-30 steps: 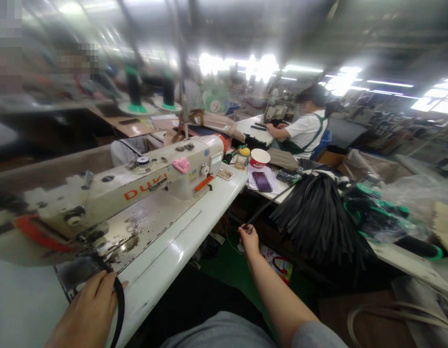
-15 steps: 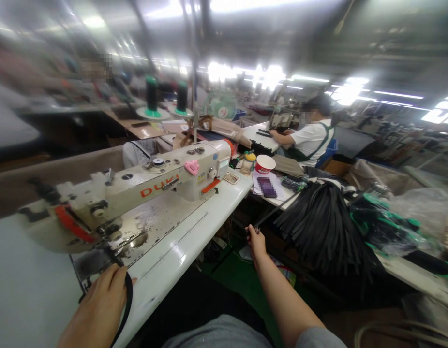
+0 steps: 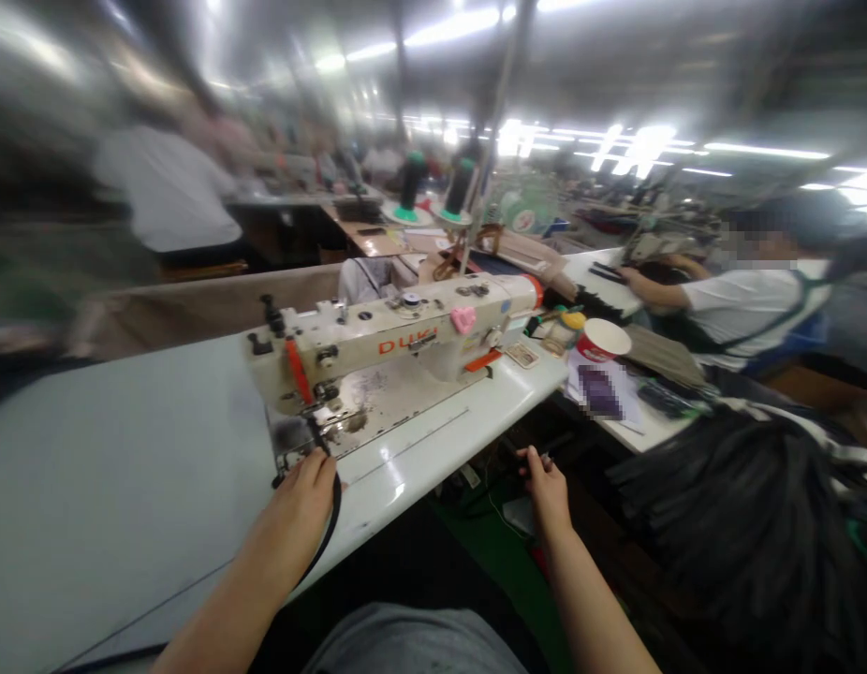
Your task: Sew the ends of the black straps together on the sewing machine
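White surface [image 3: 419,459], glossy, at a sewing station in a long lit hall; much of the view is blurred.

Nearest, a left hand [image 3: 300,496] is laid on the surface just before the needle. Its fingers [image 3: 319,465] are bent down on the end of a black strap [image 3: 330,524], which is held against the plate. From there the strap is seen to curve along the hand's edge and drop off the front of the surface.

A right hand [image 3: 546,482] is held out beyond the surface's edge, over the floor. The fingers are curled, with something thin and dark at their tips; whether it is gripped cannot be told through the blur.

The strap is judged narrow, light and limp, likely smooth-faced and prone to twist or slide. It would best be taken close to the end, flat between thumb and fingers.

Behind the left hand a cream machine [image 3: 405,342] is set. Right of it a red cup [image 3: 602,339] is stood, and a dark bundle [image 3: 742,505] is heaped lower right.

Farther off, a co-worker [image 3: 749,300] in white is seated at another bench; two thread cones [image 3: 410,183] are mounted behind the machine.
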Demonstrator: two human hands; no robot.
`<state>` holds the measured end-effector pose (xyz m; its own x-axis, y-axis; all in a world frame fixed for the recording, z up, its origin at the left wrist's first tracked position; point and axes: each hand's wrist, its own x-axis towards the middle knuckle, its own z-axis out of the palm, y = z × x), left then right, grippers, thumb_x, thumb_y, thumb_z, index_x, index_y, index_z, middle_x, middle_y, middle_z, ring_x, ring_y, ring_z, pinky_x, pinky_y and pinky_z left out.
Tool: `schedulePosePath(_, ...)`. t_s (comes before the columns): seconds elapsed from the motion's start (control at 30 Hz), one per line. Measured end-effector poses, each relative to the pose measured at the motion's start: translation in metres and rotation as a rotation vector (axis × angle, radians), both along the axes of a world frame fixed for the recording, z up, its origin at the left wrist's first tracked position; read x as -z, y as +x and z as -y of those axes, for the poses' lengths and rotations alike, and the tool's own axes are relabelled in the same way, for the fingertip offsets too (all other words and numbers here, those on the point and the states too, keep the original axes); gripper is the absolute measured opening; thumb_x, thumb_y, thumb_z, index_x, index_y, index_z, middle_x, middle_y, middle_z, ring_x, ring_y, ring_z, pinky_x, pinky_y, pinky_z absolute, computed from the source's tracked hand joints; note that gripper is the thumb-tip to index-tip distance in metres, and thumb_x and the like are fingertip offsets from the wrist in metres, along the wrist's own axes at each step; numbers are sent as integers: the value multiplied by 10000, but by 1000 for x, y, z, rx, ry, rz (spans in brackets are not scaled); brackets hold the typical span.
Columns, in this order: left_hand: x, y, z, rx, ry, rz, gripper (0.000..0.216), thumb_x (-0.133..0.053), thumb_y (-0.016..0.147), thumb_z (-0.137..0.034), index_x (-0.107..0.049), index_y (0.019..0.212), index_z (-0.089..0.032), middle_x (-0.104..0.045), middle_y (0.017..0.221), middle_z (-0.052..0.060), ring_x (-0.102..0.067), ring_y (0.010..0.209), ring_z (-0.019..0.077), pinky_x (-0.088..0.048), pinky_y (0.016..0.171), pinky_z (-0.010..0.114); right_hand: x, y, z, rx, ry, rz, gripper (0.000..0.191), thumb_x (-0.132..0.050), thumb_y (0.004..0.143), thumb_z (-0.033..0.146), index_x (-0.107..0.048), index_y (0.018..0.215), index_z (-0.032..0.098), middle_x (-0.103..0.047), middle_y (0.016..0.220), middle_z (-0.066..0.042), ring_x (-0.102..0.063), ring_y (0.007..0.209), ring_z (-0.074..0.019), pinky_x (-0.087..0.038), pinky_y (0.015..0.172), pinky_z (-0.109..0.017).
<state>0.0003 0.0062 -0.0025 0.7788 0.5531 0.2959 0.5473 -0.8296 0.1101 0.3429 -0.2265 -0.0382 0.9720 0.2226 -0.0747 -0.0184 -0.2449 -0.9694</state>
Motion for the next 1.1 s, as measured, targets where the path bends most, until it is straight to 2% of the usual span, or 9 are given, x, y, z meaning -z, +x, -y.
schedulePosePath(0.13, -18, 9, 8, -57, -78, -51, 305, -459, 1007, -180, -652, 1235, -124, -614, 1356, 177, -610, 1279, 290, -476, 1154, 462, -13, -14, -14, -243, -132, 126, 662, -666, 699, 849, -739, 815, 201, -658, 608, -50, -603, 613, -228, -432, 554, -310)
schedulePosePath(0.3, -31, 10, 9, -49, -139, -67, 287, -513, 1013, -197, -624, 1256, -93, -591, 1370, 206, -572, 1340, 313, -424, 1202, 476, -26, -27, -32, -615, -308, 363, 631, -556, 803, 862, -714, 740, 254, -675, 602, -47, -618, 557, -221, -498, 588, -320)
schedulePosePath(0.53, -38, 9, 13, -50, -132, -90, 351, -442, 969, -28, -606, 1278, -49, -590, 1363, 231, -569, 1357, 312, -412, 1216, 472, -43, -51, -49, -850, -213, 351, 602, -626, 870, 698, -728, 1192, 199, -749, 770, -59, -723, 735, -249, -596, 779, -337)
schedulePosePath(0.6, -41, 9, 13, -43, -113, -110, 360, -423, 964, -12, -608, 1272, -43, -598, 1349, 227, -563, 1364, 304, -402, 1222, 457, -45, -55, -53, -903, -219, 347, 618, -637, 871, 680, -721, 1248, 197, -787, 913, -91, -754, 848, -271, -605, 876, -370)
schedulePosePath(0.67, -43, 9, 12, -36, -101, -119, 367, -406, 958, 4, -612, 1257, -53, -609, 1328, 211, -569, 1354, 287, -402, 1219, 438, -46, -56, -55, -935, -238, 385, 558, -646, 862, 680, -769, 1141, 212, -797, 1000, -115, -764, 917, -297, -606, 931, -400)
schedulePosePath(0.83, -37, 7, 6, -34, -50, -71, 323, -413, 968, -5, -634, 1193, -73, -630, 1282, 199, -619, 1278, 264, -400, 1218, 426, -46, -54, -55, -965, -264, 598, 467, -592, 903, 668, -800, 980, 257, -799, 1038, -128, -766, 992, -330, -610, 956, -419)
schedulePosePath(0.93, -27, 8, 4, -39, 5, -43, 308, -426, 982, -30, -630, 1208, -77, -637, 1296, 197, -616, 1288, 265, -412, 1213, 425, -47, -51, -51, -1001, -346, 657, 479, -574, 914, 676, -790, 1049, 270, -803, 1046, -126, -778, 966, -336, -635, 848, -390)
schedulePosePath(1.03, -19, 9, 4, -45, 51, -12, 298, -447, 984, -49, -618, 1227, -76, -641, 1310, 195, -619, 1293, 262, -419, 1210, 414, -50, -51, -49, -1012, -440, 599, 515, -566, 930, 668, -759, 1139, 238, -809, 918, -114, -786, 777, -298, -616, 662, -316)
schedulePosePath(1.1, -16, 9, 4, -54, 73, 8, 293, -453, 988, -63, -615, 1231, -86, -645, 1308, 186, -622, 1290, 257, -414, 1215, 415, -53, -55, -52, -1006, -431, 540, 544, -584, 915, 674, -755, 1139, 209, -803, 866, -103, -768, 697, -262, -603, 645, -282)
